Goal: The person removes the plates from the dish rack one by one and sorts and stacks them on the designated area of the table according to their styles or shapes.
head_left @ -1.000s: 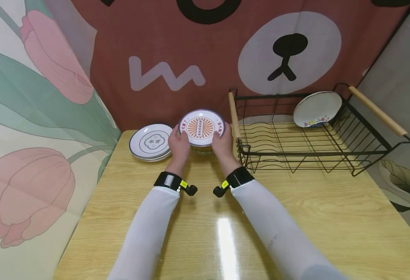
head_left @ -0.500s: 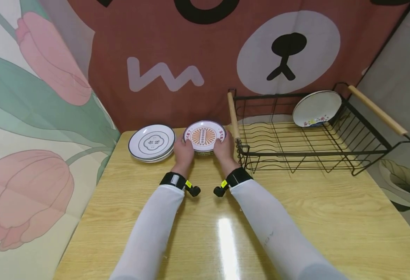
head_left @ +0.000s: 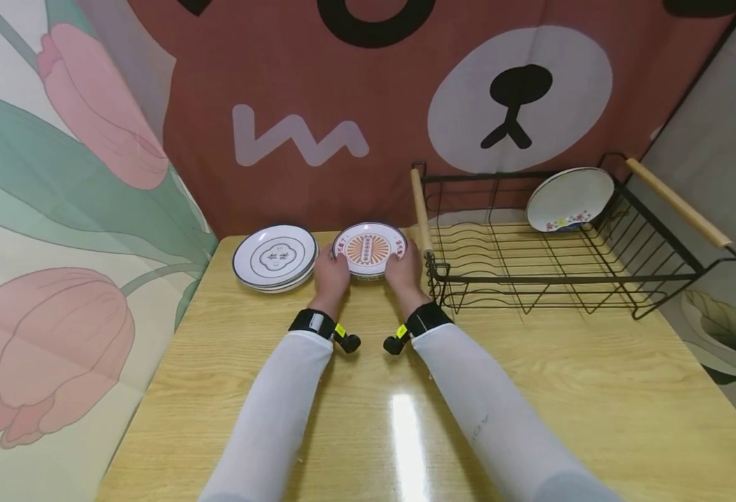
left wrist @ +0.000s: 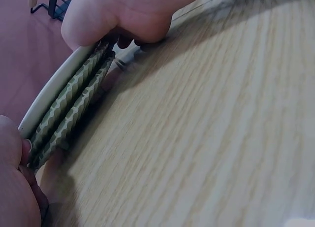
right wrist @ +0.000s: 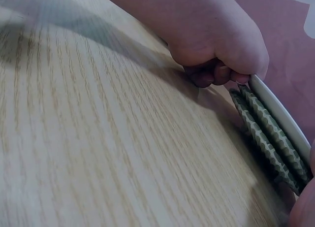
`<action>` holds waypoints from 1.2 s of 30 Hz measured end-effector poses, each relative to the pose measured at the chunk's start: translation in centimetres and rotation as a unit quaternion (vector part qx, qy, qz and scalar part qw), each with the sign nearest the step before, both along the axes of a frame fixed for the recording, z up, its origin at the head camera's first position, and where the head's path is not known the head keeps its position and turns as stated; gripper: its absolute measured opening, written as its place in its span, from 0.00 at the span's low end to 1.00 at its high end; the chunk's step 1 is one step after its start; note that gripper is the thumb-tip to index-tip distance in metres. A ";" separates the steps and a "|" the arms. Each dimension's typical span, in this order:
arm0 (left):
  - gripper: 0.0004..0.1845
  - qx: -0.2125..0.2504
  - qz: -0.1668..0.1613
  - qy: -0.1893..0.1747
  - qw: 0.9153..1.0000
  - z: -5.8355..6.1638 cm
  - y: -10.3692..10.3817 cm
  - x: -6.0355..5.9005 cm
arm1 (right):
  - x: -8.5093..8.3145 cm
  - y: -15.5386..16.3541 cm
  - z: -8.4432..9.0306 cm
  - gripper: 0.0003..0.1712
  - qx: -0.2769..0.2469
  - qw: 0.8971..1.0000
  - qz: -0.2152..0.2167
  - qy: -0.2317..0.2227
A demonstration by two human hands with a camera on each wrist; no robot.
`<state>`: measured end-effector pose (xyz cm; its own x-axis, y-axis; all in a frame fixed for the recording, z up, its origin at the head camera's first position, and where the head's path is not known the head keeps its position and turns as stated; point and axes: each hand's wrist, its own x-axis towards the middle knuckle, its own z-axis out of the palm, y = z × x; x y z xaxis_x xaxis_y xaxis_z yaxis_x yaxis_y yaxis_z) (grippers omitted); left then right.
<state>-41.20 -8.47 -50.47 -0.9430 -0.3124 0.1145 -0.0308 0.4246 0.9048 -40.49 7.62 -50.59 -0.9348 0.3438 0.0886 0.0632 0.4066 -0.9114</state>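
Note:
A small plate with an orange sunburst pattern [head_left: 370,249] lies flat at the far middle of the wooden table [head_left: 550,376]. It tops a short stack of green ribbed dishes [left wrist: 69,106], also seen in the right wrist view [right wrist: 268,133]. My left hand [head_left: 332,273] grips the plate's left rim and my right hand [head_left: 403,268] grips its right rim. In both wrist views the fingers curl over the stack's edge, down at the tabletop.
A stack of white plates with dark rims [head_left: 275,256] sits just left of my hands. A black wire dish rack with wooden handles [head_left: 433,268] stands to the right, with one white plate [head_left: 570,199] leaning in its far corner. Printed cloth hangs behind and to the left.
The orange-patterned plate was raised and tilted toward me; both hands have lowered it flat onto the stack, moving slightly away and down.

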 end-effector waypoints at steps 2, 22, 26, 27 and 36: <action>0.27 -0.004 -0.003 -0.006 1.000 -0.1 0.0 0.0 | 0.2 0.0 0.1 0.37 0.000 1.000 0.000 -0.004; 0.26 -0.018 -0.006 -0.051 0.998 0.5 0.0 -0.2 | -0.1 0.0 0.2 0.36 0.030 0.999 -0.012 -0.031; 0.26 -0.029 -0.007 -0.057 0.998 0.4 0.0 -0.4 | -0.1 -0.1 0.3 0.36 0.033 0.999 -0.014 -0.032; 0.26 -0.032 -0.007 -0.059 0.998 0.3 -0.1 -0.5 | 0.0 0.0 0.3 0.36 0.033 0.999 -0.014 -0.032; 0.27 -0.039 -0.010 -0.072 0.997 0.5 -0.1 -0.4 | -0.1 0.1 0.2 0.38 0.031 0.998 -0.012 -0.044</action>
